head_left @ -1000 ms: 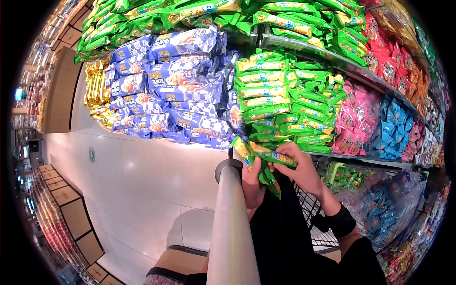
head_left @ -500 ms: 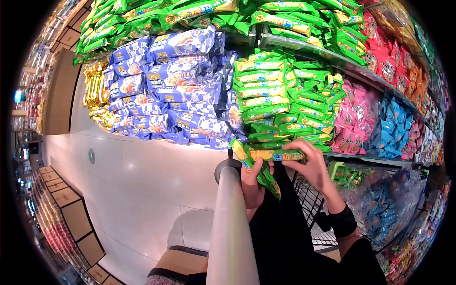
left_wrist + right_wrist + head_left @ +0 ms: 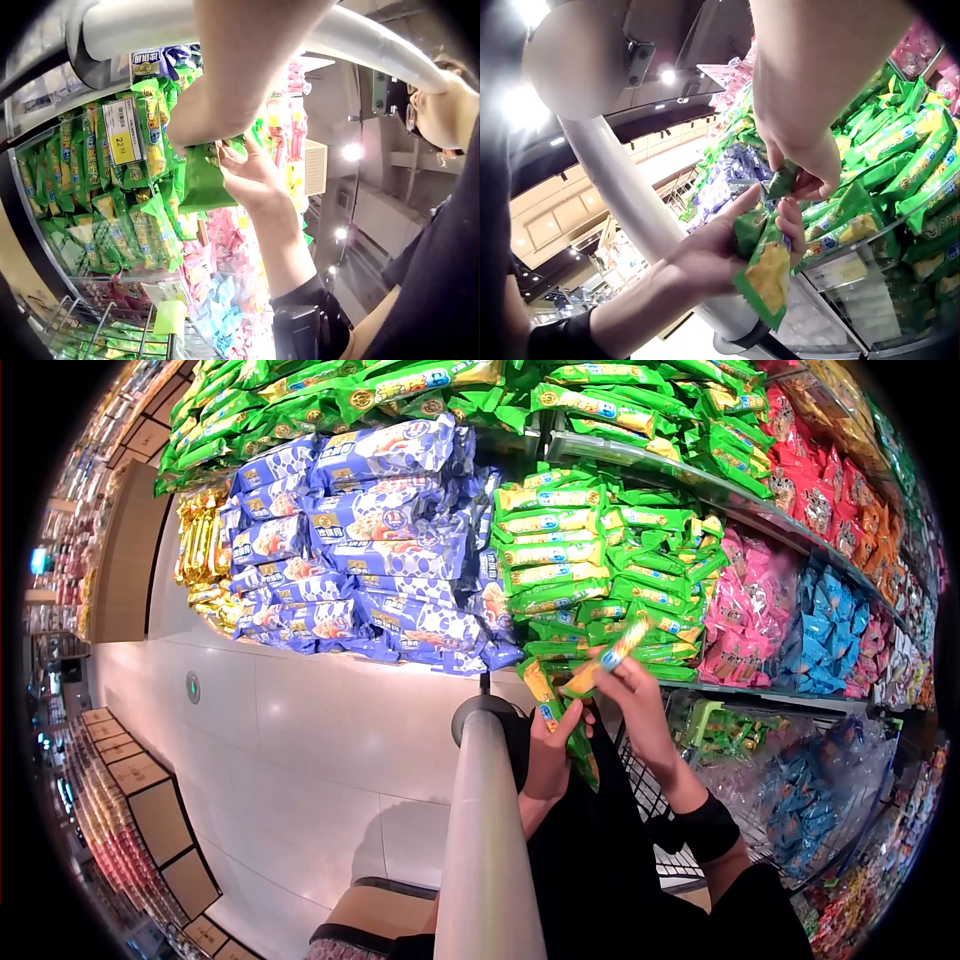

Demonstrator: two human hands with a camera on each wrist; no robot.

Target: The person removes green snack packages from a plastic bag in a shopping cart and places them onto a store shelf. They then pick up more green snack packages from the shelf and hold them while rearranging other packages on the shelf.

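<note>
Tilted packet (image 3: 608, 659) has swung up from level, right end raised; right hand (image 3: 645, 718) pinches it. Left hand (image 3: 548, 758) grips green wrapping (image 3: 541, 688) just beside, near side of green pile (image 3: 555, 547).

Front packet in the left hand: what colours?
The front packet in the left hand is green with a yellow panel, best seen in the right wrist view.

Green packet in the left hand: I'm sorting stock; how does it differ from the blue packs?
The green packet is slim, the blue packs broader. The green packet is held by the left hand; the blue packs lie stacked. Both have printed wrappers.
</note>
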